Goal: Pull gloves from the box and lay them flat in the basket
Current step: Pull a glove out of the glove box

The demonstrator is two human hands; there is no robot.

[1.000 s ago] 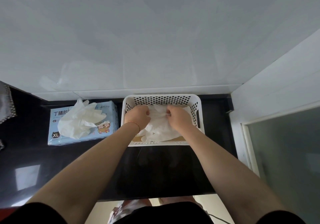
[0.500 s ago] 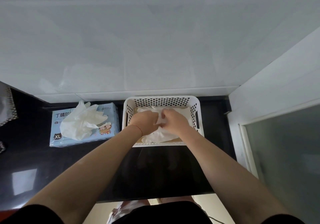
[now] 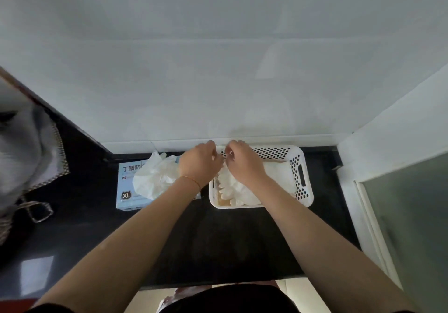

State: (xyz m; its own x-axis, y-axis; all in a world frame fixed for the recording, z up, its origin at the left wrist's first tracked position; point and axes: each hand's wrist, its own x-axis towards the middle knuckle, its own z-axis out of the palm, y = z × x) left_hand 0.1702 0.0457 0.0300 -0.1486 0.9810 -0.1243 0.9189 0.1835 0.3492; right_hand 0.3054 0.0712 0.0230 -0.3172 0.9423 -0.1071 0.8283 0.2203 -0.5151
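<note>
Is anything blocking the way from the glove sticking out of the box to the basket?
Only the left hand hangs between the glove on the box and the basket. Nothing else visible intervenes; they sit side by side.

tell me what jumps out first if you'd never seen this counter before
Two bare arms reach in from below and the left hand and right hand meet, fingers curled, at the far left corner of a white perforated basket on the black counter; what they pinch is hidden. White gloves lie in the basket. Left of it sits a pale blue glove box marked XL, a crumpled glove spilling from its top.
</note>
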